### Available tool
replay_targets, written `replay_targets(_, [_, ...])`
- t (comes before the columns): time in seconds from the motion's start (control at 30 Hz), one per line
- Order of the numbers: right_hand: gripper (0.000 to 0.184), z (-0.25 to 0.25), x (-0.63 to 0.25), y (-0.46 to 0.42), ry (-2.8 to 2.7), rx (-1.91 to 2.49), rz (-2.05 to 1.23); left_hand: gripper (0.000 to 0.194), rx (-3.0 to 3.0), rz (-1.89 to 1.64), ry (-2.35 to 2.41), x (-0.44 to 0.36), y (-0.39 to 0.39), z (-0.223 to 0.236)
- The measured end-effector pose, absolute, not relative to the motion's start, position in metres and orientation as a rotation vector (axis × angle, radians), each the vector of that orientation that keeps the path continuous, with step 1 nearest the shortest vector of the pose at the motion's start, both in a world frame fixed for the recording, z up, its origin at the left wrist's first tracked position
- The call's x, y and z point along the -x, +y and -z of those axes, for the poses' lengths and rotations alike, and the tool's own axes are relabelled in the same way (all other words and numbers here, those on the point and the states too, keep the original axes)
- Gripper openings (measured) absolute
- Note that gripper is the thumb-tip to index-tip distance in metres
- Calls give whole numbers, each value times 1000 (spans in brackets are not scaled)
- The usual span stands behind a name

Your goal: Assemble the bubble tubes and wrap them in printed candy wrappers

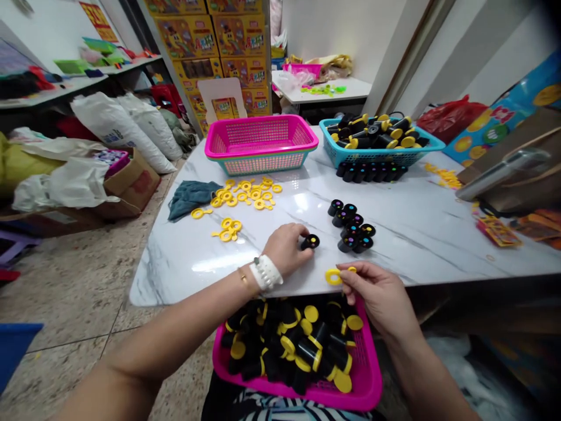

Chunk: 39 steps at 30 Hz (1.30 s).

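My left hand (287, 248) is closed around a small black tube (311, 241) with coloured dots on its end, resting on the marble table (416, 234). My right hand (377, 292) pinches a yellow ring piece (335, 276) at the table's front edge. A cluster of black tubes (353, 228) stands just beyond my hands. Loose yellow rings (245, 196) lie scattered to the left. On my lap sits a pink basket (368, 380) full of black tubes with yellow caps.
An empty pink basket (260, 140) and a blue basket (377, 153) of black and yellow tubes stand at the table's far side, with a row of black tubes (372, 171) before the blue one. A grey cloth (190, 196) lies left. Cardboard boxes and bags crowd the floor at left.
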State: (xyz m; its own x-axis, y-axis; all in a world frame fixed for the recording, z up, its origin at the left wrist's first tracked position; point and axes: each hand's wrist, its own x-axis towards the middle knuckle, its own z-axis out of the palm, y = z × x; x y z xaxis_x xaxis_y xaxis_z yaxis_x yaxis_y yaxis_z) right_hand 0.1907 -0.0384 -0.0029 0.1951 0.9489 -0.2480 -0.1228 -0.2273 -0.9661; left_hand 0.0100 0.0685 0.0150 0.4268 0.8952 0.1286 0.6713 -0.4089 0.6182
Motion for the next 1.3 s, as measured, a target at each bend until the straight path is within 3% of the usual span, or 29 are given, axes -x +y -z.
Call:
replay_targets(0.23, [39, -10, -149, 8, -1157, 1402, -1337, 21, -2116, -711, 1339, 31, 17, -8])
replay_targets(0.63, [43, -11, -139, 5, -1176, 1436, -1332, 25, -1812, -718, 1298, 27, 12, -19])
replay_targets(0.87, [33, 0, -144, 5, -1130, 1393, -1347, 22, -1853, -790, 1249, 26, 4, -9])
replay_targets(1.0, [32, 3, -149, 6, -1101, 1370, -1383, 46, -2010, -714, 1191, 26, -1, -3])
replay_targets(1.17, [33, -4, -150, 4, -1158, 1404, -1331, 14, -2009, -672, 1278, 19, 5, -4])
replay_targets(1.3, [33, -8, -148, 4, -1192, 1473, -1278, 9, -1985, -667, 1227, 19, 8, -7])
